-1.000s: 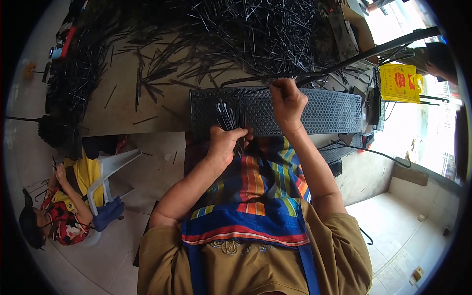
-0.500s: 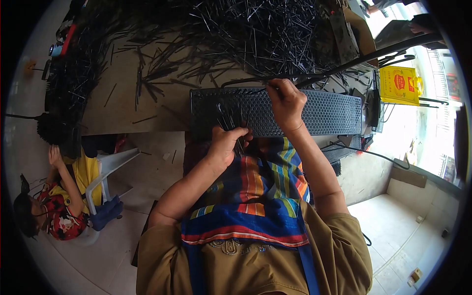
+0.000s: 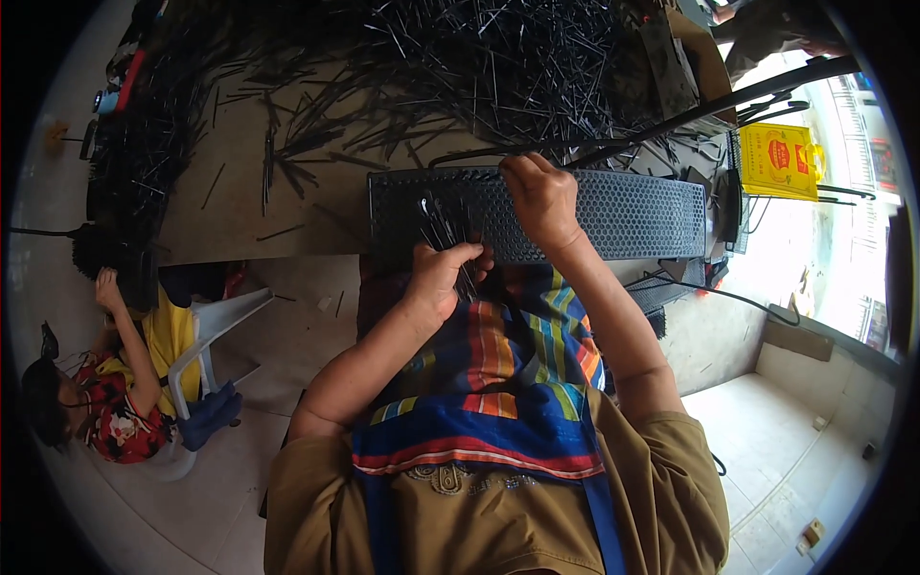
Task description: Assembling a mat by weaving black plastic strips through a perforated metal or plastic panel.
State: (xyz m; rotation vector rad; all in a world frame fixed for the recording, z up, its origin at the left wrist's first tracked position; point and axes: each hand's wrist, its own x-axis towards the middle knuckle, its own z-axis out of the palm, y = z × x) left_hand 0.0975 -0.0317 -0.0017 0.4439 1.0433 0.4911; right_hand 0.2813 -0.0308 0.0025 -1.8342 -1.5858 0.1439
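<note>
A long black perforated panel (image 3: 632,216) lies across the near edge of the table in front of me. My left hand (image 3: 447,273) is closed around a bundle of thin black strips (image 3: 439,222), their ends fanning up over the panel's left part. Above the panel's far edge, left of its middle, my right hand (image 3: 543,201) is closed with fingertips pinched together. Whatever sits in that pinch is too small and dark to make out. A dark rod (image 3: 661,123) runs from near the right hand toward the upper right.
A big heap of black strips (image 3: 508,67) covers the table's far side, with loose strips on the tabletop (image 3: 230,225). At right stands a yellow tin (image 3: 778,160) by a wire rack. A co-worker (image 3: 125,412) sits at the left, beside a white chair (image 3: 196,350).
My right hand has moved left along the panel's far edge, still pinched. The left hand with its strips has hardly moved. The co-worker's hand has risen slightly.
</note>
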